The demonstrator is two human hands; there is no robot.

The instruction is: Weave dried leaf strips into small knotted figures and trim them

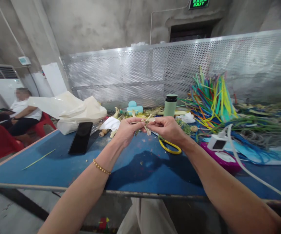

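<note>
Above the blue table, my left hand [128, 130] and my right hand [167, 129] meet fingertip to fingertip. Between them is a small bunch of pale, dry husk strips [148, 131], pinched by both hands. Its loose ends stick out upward and downward, while the fingers cover its middle. Just below my right hand lie scissors with yellow handles [171, 147]; the blades are mostly hidden. A gold bead bracelet [101, 167] circles my left wrist.
On the blue table [82, 172] are a black phone [80, 138], white plastic sheeting [79, 109], a green bottle [170, 105], colourful strips [215, 100] and a purple box [220, 157] with a charger and white cable. A perforated metal screen [130, 71] stands behind. One person [25, 109] sits at left.
</note>
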